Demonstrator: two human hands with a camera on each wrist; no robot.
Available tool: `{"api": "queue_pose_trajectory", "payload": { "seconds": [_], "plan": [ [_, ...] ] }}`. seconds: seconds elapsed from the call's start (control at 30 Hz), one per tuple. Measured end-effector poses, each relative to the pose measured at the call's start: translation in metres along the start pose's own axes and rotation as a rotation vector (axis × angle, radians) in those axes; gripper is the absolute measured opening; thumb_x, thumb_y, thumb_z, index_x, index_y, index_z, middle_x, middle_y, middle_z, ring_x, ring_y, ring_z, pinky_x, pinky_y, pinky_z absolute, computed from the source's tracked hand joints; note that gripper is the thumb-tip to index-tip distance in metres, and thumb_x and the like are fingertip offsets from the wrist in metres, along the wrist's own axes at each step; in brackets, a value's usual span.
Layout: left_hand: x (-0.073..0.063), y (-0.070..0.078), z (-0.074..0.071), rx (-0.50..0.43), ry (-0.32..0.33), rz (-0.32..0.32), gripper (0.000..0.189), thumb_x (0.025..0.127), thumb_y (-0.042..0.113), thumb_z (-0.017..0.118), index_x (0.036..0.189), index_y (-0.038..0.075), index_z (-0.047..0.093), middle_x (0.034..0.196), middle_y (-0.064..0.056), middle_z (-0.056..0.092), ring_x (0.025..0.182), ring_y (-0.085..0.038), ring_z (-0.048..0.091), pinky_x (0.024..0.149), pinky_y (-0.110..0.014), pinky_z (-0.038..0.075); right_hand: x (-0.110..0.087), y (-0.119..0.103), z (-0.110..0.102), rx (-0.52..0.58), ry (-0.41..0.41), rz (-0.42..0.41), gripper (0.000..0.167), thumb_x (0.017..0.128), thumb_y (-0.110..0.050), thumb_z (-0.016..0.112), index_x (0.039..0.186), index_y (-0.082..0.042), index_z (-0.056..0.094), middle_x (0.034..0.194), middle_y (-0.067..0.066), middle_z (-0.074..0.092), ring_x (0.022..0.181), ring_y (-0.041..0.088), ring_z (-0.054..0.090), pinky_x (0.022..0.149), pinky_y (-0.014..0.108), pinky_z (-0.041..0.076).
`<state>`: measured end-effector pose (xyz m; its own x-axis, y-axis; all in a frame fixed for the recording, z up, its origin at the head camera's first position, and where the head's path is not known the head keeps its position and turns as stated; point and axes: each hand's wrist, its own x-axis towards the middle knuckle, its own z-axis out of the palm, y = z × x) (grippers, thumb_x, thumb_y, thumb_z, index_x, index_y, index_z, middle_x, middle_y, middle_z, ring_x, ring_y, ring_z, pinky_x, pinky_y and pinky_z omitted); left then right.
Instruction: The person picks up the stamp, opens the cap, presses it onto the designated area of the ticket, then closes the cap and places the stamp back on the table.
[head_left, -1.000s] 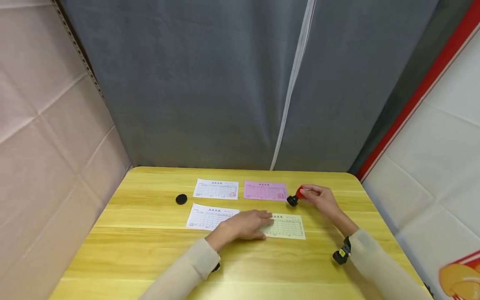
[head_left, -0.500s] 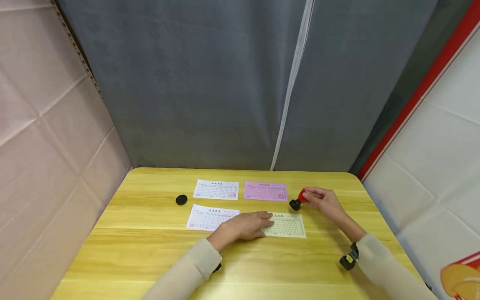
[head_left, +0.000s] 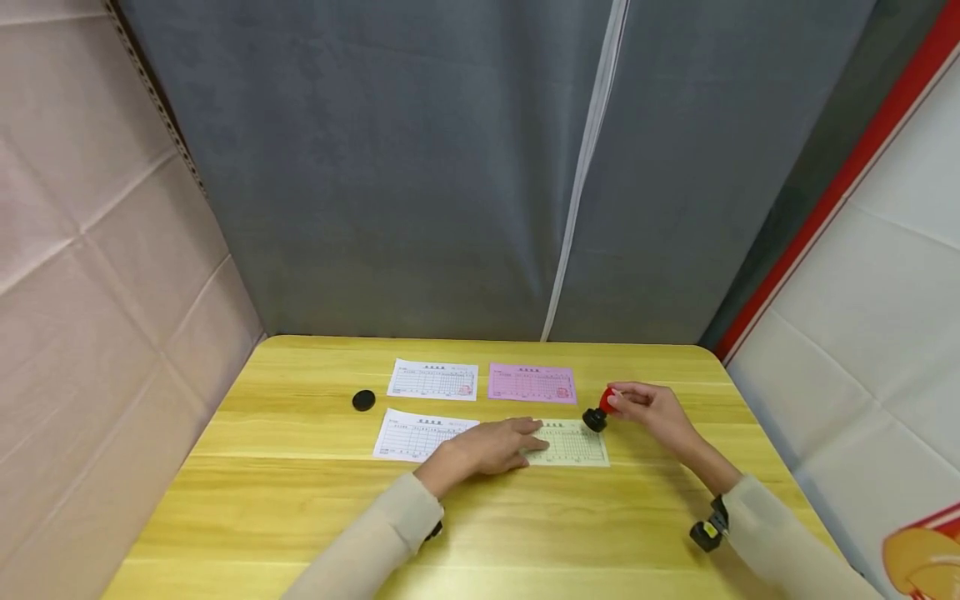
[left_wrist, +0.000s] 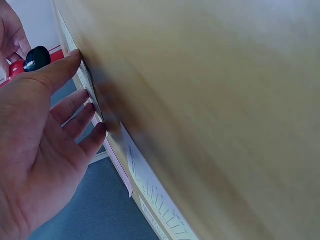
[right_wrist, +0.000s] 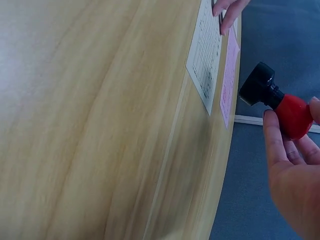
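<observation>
Head view: left hand (head_left: 491, 447), fingers extended, rests on green slip (head_left: 579, 447); right hand (head_left: 660, 418) pinches stamp (head_left: 597, 417), raised, at slip's two o'clock.

The table (head_left: 240, 500) bears four papers (head_left: 431, 380), one disc (head_left: 363, 401).

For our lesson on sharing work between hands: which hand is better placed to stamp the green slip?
Probably the right hand: it grips the red stamp near the green slip, while the left hand rests on that slip.
</observation>
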<state>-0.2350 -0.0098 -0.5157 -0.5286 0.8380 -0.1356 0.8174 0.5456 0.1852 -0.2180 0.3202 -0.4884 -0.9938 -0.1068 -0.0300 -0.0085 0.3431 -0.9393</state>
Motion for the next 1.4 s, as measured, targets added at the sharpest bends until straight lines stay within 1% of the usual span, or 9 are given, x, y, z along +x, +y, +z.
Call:
{"api": "queue_pose_trajectory", "payload": {
  "seconds": [0.1, 0.17, 0.37, 0.4, 0.57, 0.8, 1.0, 1.17, 1.4],
  "plan": [
    [0.0, -0.003, 0.0, -0.023, -0.004, -0.006, 0.051, 0.109, 0.033, 0.061, 0.159, 0.031, 0.05, 0.172, -0.001, 0.034, 0.159, -0.018, 0.03, 0.127, -0.038, 0.032, -0.003, -0.004, 0.002, -0.029, 0.0, -0.003, 0.054, 0.102, -0.023, 0.074, 0.142, 0.01, 0.06, 0.119, 0.024, 0.074, 0.104, 0.035, 0.077, 0.093, 0.04, 0.064],
    [0.0, -0.004, -0.001, -0.033, -0.007, -0.001, 0.051, 0.109, 0.032, 0.061, 0.159, 0.03, 0.05, 0.172, -0.002, 0.034, 0.159, -0.018, 0.031, 0.128, -0.037, 0.032, -0.005, -0.006, 0.004, -0.052, -0.003, -0.001, 0.053, 0.1, -0.022, 0.076, 0.141, 0.009, 0.062, 0.118, 0.023, 0.075, 0.1, 0.028, 0.078, 0.092, 0.038, 0.064],
    [-0.001, -0.008, -0.007, -0.07, -0.017, 0.014, 0.05, 0.109, 0.03, 0.06, 0.158, 0.03, 0.052, 0.172, -0.003, 0.034, 0.159, -0.018, 0.031, 0.129, -0.036, 0.03, -0.009, -0.006, 0.01, -0.142, -0.023, -0.042, 0.048, 0.094, -0.017, 0.082, 0.133, 0.007, 0.069, 0.114, 0.019, 0.078, 0.09, 0.01, 0.074, 0.082, 0.023, 0.063],
    [-0.001, -0.008, -0.008, -0.075, -0.018, 0.015, 0.049, 0.109, 0.029, 0.06, 0.158, 0.029, 0.052, 0.172, -0.003, 0.033, 0.159, -0.018, 0.03, 0.129, -0.035, 0.029, -0.009, -0.006, 0.011, -0.149, -0.023, -0.048, 0.047, 0.093, -0.016, 0.083, 0.132, 0.007, 0.07, 0.113, 0.019, 0.078, 0.089, 0.009, 0.074, 0.08, 0.02, 0.062],
    [0.0, -0.01, -0.008, -0.096, -0.025, 0.012, 0.049, 0.11, 0.029, 0.059, 0.159, 0.029, 0.051, 0.173, -0.002, 0.032, 0.16, -0.017, 0.028, 0.13, -0.035, 0.027, -0.013, -0.005, 0.016, -0.192, -0.039, -0.075, 0.044, 0.091, -0.016, 0.085, 0.128, 0.004, 0.074, 0.11, 0.015, 0.079, 0.089, 0.009, 0.072, 0.075, 0.019, 0.06],
    [0.001, -0.01, -0.008, -0.108, -0.025, 0.008, 0.049, 0.11, 0.028, 0.059, 0.158, 0.029, 0.052, 0.173, -0.002, 0.032, 0.16, -0.017, 0.028, 0.13, -0.035, 0.028, -0.017, -0.002, 0.021, -0.226, -0.091, -0.124, 0.044, 0.091, -0.016, 0.085, 0.128, 0.006, 0.073, 0.113, 0.015, 0.078, 0.093, 0.011, 0.074, 0.076, 0.02, 0.061],
    [0.002, -0.011, -0.007, -0.096, -0.018, 0.014, 0.049, 0.11, 0.028, 0.06, 0.158, 0.028, 0.052, 0.172, -0.003, 0.033, 0.16, -0.019, 0.029, 0.13, -0.036, 0.028, -0.019, 0.0, 0.025, -0.254, -0.1, -0.146, 0.043, 0.091, -0.016, 0.085, 0.126, 0.006, 0.074, 0.113, 0.016, 0.078, 0.093, 0.012, 0.074, 0.076, 0.02, 0.062],
    [0.001, -0.011, -0.007, -0.097, -0.017, 0.016, 0.05, 0.11, 0.028, 0.06, 0.158, 0.028, 0.052, 0.173, -0.003, 0.033, 0.16, -0.018, 0.029, 0.13, -0.035, 0.027, -0.02, 0.001, 0.028, -0.262, -0.098, -0.146, 0.044, 0.09, -0.016, 0.086, 0.126, 0.006, 0.074, 0.114, 0.017, 0.078, 0.094, 0.015, 0.074, 0.075, 0.02, 0.061],
    [0.0, -0.01, -0.006, -0.098, -0.018, 0.011, 0.049, 0.11, 0.029, 0.06, 0.158, 0.028, 0.052, 0.173, -0.002, 0.033, 0.16, -0.017, 0.029, 0.13, -0.034, 0.027, -0.022, 0.003, 0.032, -0.256, -0.108, -0.123, 0.039, 0.09, -0.015, 0.087, 0.123, 0.002, 0.077, 0.114, 0.015, 0.078, 0.096, 0.018, 0.075, 0.08, 0.021, 0.062]
  ]
}}
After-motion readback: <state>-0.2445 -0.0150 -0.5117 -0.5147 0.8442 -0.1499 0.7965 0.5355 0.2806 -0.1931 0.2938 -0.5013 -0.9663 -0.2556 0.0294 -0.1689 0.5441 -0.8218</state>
